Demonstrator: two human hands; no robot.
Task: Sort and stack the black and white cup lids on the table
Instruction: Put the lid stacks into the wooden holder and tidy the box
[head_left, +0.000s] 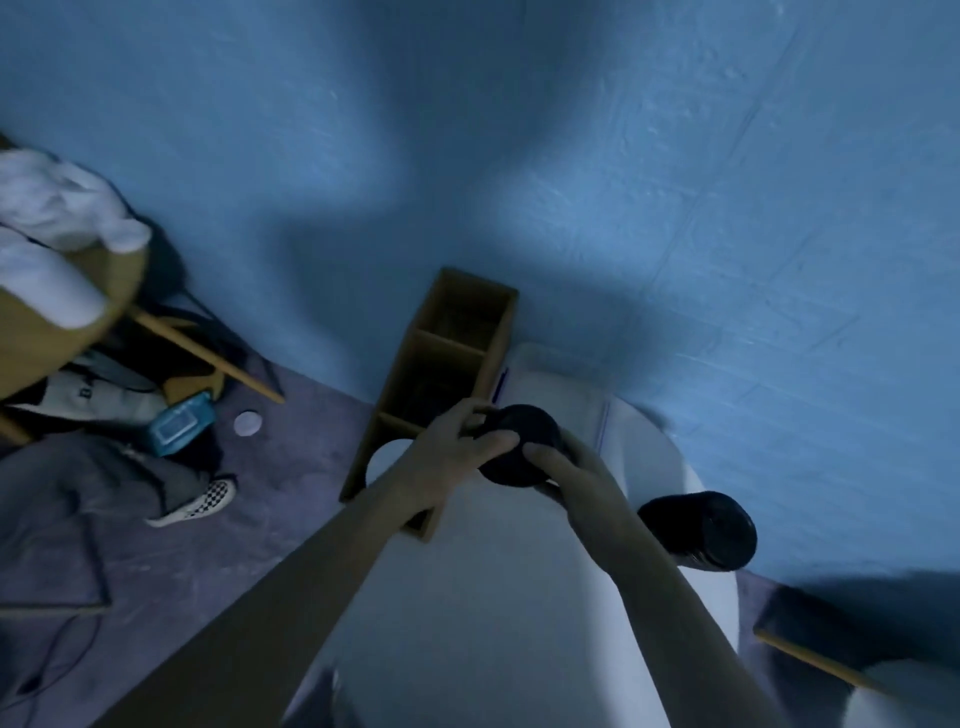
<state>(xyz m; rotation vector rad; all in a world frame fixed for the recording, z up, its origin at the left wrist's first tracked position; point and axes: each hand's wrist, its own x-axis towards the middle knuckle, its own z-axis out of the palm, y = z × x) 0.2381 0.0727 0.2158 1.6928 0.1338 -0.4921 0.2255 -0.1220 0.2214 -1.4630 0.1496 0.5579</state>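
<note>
Both hands hold one short stack of black cup lids (519, 441) above the white table (493, 597). My left hand (452, 452) grips its left side with the thumb on top. My right hand (569, 467) grips its right side, fingers curled under. A longer stack of black lids (701, 530) lies on its side at the table's right edge. A wooden compartment organiser (441, 374) stands at the table's left edge; white lids (384, 457) show in its near compartment and dark ones in the middle compartment.
A blue wall rises behind the table. On the floor at left lie a single white lid (246, 423), a blue box (179, 423) and a person's leg with a checkered shoe (195, 501). A wooden chair (72, 306) with white cloth stands far left.
</note>
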